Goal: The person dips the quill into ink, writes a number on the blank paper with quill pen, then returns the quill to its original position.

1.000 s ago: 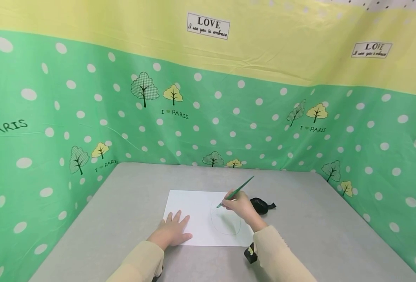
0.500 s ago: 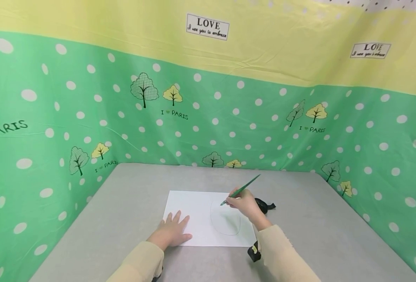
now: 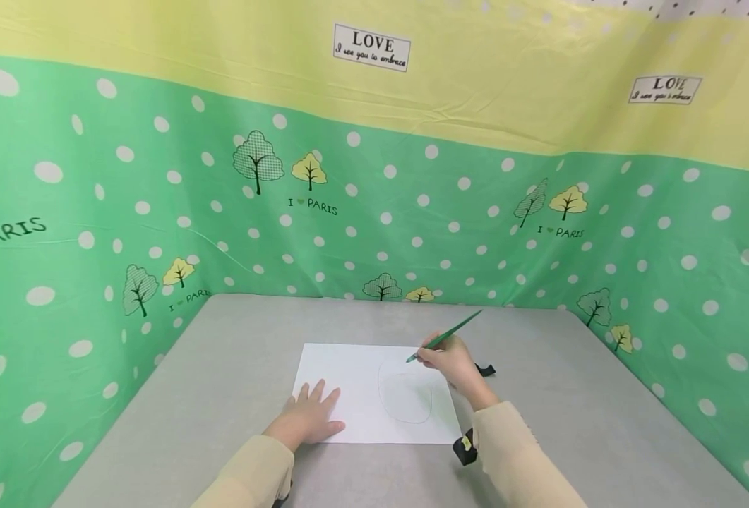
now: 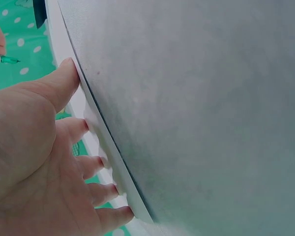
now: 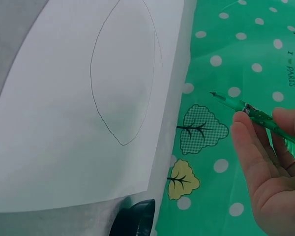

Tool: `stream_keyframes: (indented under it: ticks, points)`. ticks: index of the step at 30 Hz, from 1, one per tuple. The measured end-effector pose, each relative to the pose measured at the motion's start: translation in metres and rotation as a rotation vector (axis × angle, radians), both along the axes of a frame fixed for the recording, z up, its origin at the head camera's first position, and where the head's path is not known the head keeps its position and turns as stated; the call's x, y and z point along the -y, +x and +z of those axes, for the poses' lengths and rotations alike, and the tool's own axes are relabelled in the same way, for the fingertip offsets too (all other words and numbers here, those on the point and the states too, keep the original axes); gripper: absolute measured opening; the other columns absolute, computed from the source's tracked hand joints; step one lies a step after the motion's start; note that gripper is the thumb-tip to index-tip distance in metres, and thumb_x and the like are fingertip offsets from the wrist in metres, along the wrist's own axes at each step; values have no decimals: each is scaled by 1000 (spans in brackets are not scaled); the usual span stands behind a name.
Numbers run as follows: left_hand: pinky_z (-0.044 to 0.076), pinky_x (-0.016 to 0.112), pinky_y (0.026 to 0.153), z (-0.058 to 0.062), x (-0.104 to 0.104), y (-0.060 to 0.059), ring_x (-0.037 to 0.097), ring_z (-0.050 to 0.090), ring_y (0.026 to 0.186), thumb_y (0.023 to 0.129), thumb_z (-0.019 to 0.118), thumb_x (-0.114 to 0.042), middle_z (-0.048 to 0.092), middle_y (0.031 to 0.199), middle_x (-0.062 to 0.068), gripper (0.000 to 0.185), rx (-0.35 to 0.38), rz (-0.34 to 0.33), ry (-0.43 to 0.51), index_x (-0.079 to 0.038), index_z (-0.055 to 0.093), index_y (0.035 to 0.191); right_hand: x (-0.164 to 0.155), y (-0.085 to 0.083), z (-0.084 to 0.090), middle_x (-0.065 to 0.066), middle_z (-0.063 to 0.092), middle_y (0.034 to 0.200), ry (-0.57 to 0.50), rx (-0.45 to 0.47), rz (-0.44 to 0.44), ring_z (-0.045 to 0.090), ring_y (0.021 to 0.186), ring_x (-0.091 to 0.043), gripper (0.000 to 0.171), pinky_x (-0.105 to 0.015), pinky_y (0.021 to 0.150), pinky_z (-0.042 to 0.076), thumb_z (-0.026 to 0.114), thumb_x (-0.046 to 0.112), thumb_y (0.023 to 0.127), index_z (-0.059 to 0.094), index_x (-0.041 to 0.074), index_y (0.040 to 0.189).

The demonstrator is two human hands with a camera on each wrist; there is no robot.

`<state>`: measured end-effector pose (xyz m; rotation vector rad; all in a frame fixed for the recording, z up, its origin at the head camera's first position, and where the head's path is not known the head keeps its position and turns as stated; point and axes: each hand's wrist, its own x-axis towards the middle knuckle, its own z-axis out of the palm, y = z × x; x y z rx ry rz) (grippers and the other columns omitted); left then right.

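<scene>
1. My right hand [image 3: 453, 358] gripped the green pen [image 3: 445, 338], fingers and thumb curled round the barrel just behind the tip. In the right wrist view the tip [image 5: 212, 94] showed against the green cloth beyond the sheet's edge, so it appeared lifted clear of the paper.
2. My left hand [image 3: 310, 416] lay flat with its fingers straight and spread. It held nothing; it pressed on the near left corner of the white paper [image 3: 349, 374]. The left wrist view showed those fingertips [image 4: 104, 162] at the paper's edge.
3. The paper rested flat on the grey counter [image 3: 234, 367], about midway across it and near to me.
4. Work done so far, judged from the sheet: one thin, closed, rounded outline [image 3: 406, 396] on the right half, pointed at one end, like an egg or a leaf. A second faint stroke ran beside one flank.
5. Left undone, as I judged it: the inside of the outline was blank, and the left half of the sheet carried no mark.
6. A black object [image 3: 483, 369] lay on the counter just beyond my right hand, mostly hidden; I could not tell what it was.
7. The green dotted cloth [image 3: 412, 219] with trees stood behind and at both sides.
</scene>
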<state>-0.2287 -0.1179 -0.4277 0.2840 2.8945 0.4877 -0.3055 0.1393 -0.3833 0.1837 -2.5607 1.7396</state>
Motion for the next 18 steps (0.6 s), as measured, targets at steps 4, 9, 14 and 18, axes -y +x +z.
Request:
stream_keyframes:
  ticks: [4, 9, 14, 18]
  points:
    - [14, 61, 103, 0, 0, -1, 49, 15, 131, 87, 58, -39, 26, 143, 25, 63, 0, 0, -4, -4, 42, 136, -3, -2, 0, -12, 64, 80, 10, -2, -27, 65, 76, -23, 4, -31, 70, 54, 61, -3, 83, 60, -6, 85]
    - [13, 62, 103, -1, -1, -2, 49, 15, 130, 86, 59, -40, 26, 143, 26, 64, 4, 1, 2, -4, 42, 136, -9, -5, 0, -12, 65, 79, 20, 10, -58, 65, 75, -22, 6, -30, 69, 54, 62, -3, 83, 59, -7, 87]
    - [13, 62, 102, 0, -1, -2, 49, 14, 131, 86, 59, -40, 25, 143, 26, 64, 5, 4, 9, -4, 42, 136, -17, -5, -1, -12, 66, 79, 20, 16, -66, 65, 77, -25, 9, -30, 69, 54, 62, -2, 84, 59, -9, 88]
    - [13, 62, 102, 0, -1, -2, 50, 14, 130, 86, 59, -39, 25, 143, 27, 63, 6, 0, 8, -4, 42, 136, -23, -4, -1, -13, 65, 80, 18, 16, -81, 65, 77, -25, 7, -31, 69, 54, 62, -1, 84, 60, -7, 88]
